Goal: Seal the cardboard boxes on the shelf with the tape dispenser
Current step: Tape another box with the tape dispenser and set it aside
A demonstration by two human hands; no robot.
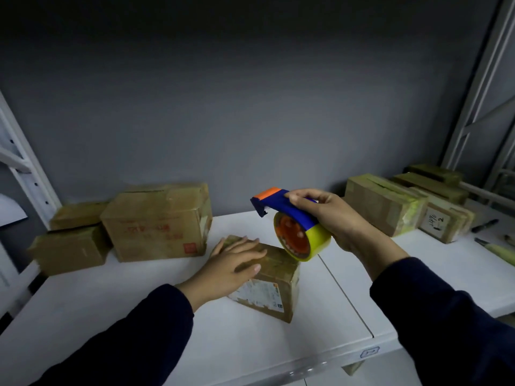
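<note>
Head view: left hand (237,263), grip open, flat on the small cardboard box (274,277) on the shelf (139,316); right hand (334,221), grip wrapping the tape dispenser (289,218), at the box's edge. Tape pull may skid the box askew.

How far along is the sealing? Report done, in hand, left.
Done: the boxes at the right look wrapped in yellowish tape. In hand: the left hand presses flat on the small box while the right hand grips the tape dispenser, roll at the box's far corner. Left: the large box at the back left, whose top looks loose.
</note>
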